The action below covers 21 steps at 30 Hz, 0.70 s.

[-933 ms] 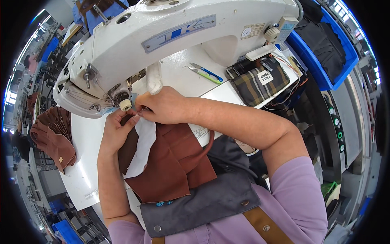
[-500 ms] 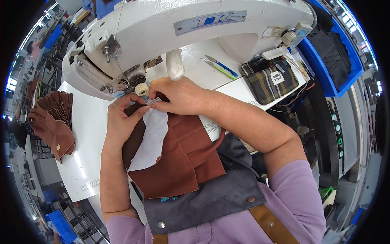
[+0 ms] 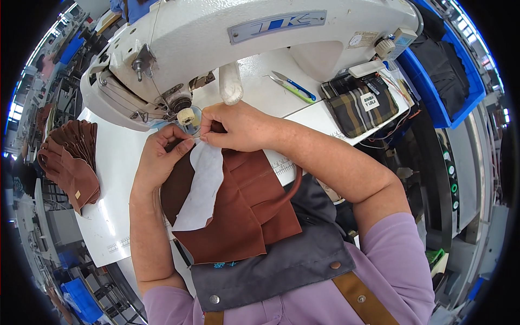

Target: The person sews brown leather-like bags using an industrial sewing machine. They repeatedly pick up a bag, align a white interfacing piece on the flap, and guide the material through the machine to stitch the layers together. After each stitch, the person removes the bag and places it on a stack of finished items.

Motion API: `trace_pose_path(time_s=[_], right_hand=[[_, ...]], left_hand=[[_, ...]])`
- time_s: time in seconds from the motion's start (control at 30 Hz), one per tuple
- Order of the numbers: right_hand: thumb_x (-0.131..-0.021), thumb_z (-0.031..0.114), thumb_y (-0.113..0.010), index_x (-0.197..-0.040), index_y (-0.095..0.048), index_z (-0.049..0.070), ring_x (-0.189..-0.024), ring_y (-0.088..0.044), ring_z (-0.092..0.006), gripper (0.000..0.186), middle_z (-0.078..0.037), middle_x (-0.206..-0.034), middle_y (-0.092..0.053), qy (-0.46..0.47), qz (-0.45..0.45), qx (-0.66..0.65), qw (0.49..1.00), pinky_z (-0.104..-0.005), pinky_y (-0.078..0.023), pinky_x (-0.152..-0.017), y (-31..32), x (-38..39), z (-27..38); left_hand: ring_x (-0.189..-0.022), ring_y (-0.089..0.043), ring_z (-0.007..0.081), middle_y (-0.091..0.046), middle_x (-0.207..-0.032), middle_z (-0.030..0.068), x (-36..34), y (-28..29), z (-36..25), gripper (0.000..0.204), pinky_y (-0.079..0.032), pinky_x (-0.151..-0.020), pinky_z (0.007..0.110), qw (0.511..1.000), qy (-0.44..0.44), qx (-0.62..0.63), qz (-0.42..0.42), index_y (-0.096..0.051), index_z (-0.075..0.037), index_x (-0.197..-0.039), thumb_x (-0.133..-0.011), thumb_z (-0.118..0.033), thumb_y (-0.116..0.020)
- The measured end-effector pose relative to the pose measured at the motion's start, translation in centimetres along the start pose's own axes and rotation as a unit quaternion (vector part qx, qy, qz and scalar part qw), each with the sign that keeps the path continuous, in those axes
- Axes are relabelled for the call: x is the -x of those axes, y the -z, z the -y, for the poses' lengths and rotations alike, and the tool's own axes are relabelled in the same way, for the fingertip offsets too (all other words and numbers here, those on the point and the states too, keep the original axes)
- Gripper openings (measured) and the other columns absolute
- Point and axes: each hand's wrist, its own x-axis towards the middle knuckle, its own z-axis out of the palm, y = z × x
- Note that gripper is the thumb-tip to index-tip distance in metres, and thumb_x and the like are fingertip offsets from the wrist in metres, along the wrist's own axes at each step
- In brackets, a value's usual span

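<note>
Below the sewing machine's pale roller, my left hand and my right hand meet, thumbs and forefingers pinched at the upper edge of a leather workpiece. It has reddish-brown panels, a dark brown part, a white backing strip and a curved strap on the right. The workpiece drapes over the table edge toward my grey apron. My fingertips partly hide what exactly is pinched.
A fanned stack of brown leather pieces lies left. Thread snips and a plaid pouch lie right, beside a blue bin of dark material and thread spools. A co-worker in blue is behind the machine.
The view has shifted, moving machine and table up and rightward in the picture. My pinched fingertips sit slightly farther below the roller than at first.
</note>
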Motion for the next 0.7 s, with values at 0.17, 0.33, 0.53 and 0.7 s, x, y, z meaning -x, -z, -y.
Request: trace_pose_path(time_s=[0.17, 0.33, 0.53, 0.7], right_hand=[[-0.088, 0.021, -0.074, -0.089, -0.066, 0.003, -0.07, -0.06, -0.0121, 0.02, -0.005, -0.077, -0.067, -0.031, 0.003, -0.026, 0.999, -0.0308, -0.049, -0.064, 0.0, -0.1, 0.1], [-0.087, 0.022, -0.075, -0.089, -0.068, 0.003, -0.072, -0.061, -0.0125, 0.021, -0.005, -0.079, -0.07, -0.042, -0.004, -0.026, 0.999, -0.0312, -0.05, -0.067, -0.1, 0.0, 0.0], [-0.083, 0.03, -0.077, -0.098, -0.069, 0.01, -0.088, -0.067, -0.0313, 0.026, -0.011, -0.088, -0.07, 0.043, -0.076, 0.16, 0.983, -0.0423, -0.051, -0.078, 0.7, 1.6, 0.9], [-0.08, 0.023, -0.08, -0.099, -0.069, 0.009, -0.1, -0.063, -0.0308, 0.026, -0.01, -0.102, -0.067, 0.051, -0.253, 0.319, 0.912, -0.0429, -0.047, -0.087, 5.3, 9.7, 3.6]], left_hand=[[-0.081, -0.057, 0.0066, -0.066, -0.086, -0.0006, 0.2, 0.1, -1.1, 0.016, -0.044, -0.078, 0.023, 0.999, 0.04, -0.032, 0.006, -0.065, -0.001, -0.09, -0.089, -0.012, -0.077], [-0.079, -0.057, 0.0058, -0.066, -0.085, -0.0011, 0.2, 0.0, -1.2, 0.012, -0.044, -0.075, 0.022, 0.998, 0.043, -0.052, 0.002, -0.065, -0.002, -0.088, -0.087, -0.007, -0.076], [-0.079, -0.059, 0.0067, -0.067, -0.084, 0.0009, 0.0, -0.1, -0.3, 0.011, -0.047, -0.075, 0.023, 0.999, 0.015, -0.035, -0.016, -0.065, 0.0, -0.087, -0.088, -0.003, -0.076], [-0.079, -0.059, 0.0068, -0.067, -0.084, 0.001, 0.0, -0.2, 0.2, 0.011, -0.047, -0.075, 0.023, 0.999, -0.002, -0.047, -0.023, -0.065, 0.0, -0.087, -0.087, -0.004, -0.076]])
